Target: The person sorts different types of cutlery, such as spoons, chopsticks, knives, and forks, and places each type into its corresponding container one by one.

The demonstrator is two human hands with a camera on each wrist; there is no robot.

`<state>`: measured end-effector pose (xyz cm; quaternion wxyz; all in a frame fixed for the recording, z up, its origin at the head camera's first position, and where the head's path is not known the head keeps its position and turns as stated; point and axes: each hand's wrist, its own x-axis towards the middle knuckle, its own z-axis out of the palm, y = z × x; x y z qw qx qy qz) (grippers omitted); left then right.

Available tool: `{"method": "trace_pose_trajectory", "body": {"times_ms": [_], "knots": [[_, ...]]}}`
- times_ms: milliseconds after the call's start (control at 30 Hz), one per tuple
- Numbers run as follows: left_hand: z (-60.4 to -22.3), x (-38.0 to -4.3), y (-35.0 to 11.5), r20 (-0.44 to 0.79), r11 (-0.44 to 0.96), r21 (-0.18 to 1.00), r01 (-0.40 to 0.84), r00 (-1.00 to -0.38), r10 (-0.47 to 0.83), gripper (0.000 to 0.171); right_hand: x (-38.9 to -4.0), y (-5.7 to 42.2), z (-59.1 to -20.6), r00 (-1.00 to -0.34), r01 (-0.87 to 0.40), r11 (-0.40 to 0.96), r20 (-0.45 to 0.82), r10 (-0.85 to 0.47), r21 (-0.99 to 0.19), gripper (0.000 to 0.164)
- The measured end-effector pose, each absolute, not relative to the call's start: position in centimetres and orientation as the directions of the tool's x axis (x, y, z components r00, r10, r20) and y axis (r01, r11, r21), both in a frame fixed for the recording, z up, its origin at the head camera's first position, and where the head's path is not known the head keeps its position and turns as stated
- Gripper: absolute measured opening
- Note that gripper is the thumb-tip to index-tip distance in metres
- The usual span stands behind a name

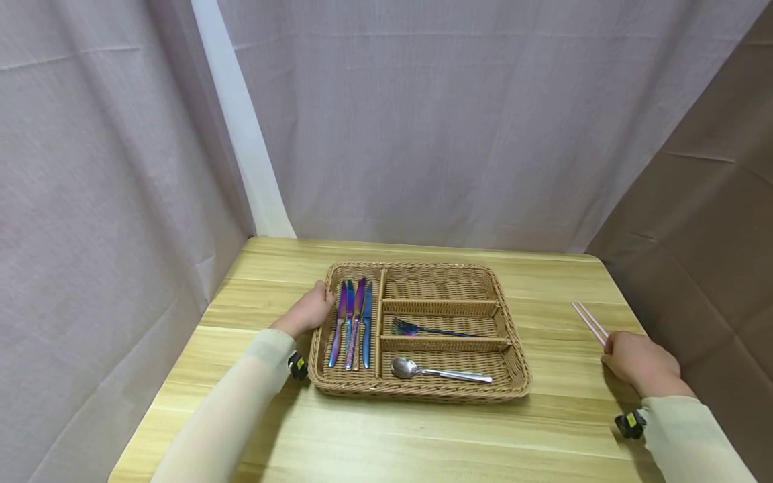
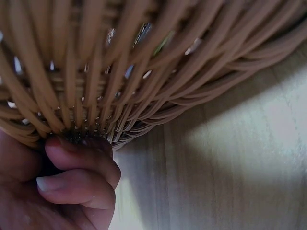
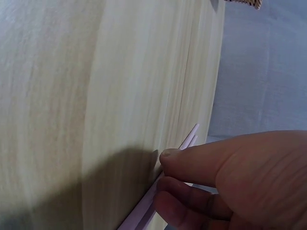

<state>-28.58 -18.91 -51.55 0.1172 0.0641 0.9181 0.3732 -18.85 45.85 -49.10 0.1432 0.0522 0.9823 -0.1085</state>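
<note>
A woven wicker cutlery basket (image 1: pixel 423 394) with compartments stands on the wooden table. My left hand (image 1: pixel 311 310) grips its left rim; in the left wrist view, curled fingers (image 2: pixel 79 184) press against the weave. Several iridescent table knives (image 1: pixel 367 329) lie side by side in the basket's left compartment. A dark iridescent fork (image 1: pixel 409 328) occupies the middle right compartment, and a silver spoon (image 1: pixel 403 367) the front right one. Far to the right, my right hand (image 1: pixel 646 365) pinches a pair of pink chopsticks (image 3: pixel 141 211) between thumb and fingers, low over the table.
The back right compartment (image 1: pixel 441 285) of the basket holds no cutlery. Grey curtains (image 1: pixel 423 134) hang behind and left of the table (image 1: pixel 543 436), with a darker brownish one (image 1: pixel 706 221) on the right. Each wrist carries a small black camera (image 1: pixel 631 424).
</note>
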Motion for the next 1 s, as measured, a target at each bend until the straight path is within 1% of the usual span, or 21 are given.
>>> {"method": "trace_pose_trajectory", "body": {"times_ms": [333, 633, 1000], "knots": [[-51.5, -28.6, -19.0, -0.167, 0.704, 0.710, 0.022, -0.966, 0.198, 0.039, -18.7, 45.9, -48.9, -0.959, 0.138, 0.972, -0.271, 0.083, -0.192, 0.011], [-51.5, -28.6, -19.0, -0.164, 0.698, 0.716, 0.026, -0.965, 0.204, 0.037, -18.7, 46.9, -49.0, -0.962, 0.162, 0.966, -0.248, 0.110, -0.202, 0.015], [-51.5, -28.7, -18.9, -0.161, 0.702, 0.711, 0.032, -0.965, 0.207, 0.038, -18.9, 47.0, -49.5, -0.948, 0.185, 0.965, -0.293, 0.125, -0.188, 0.015]]}}
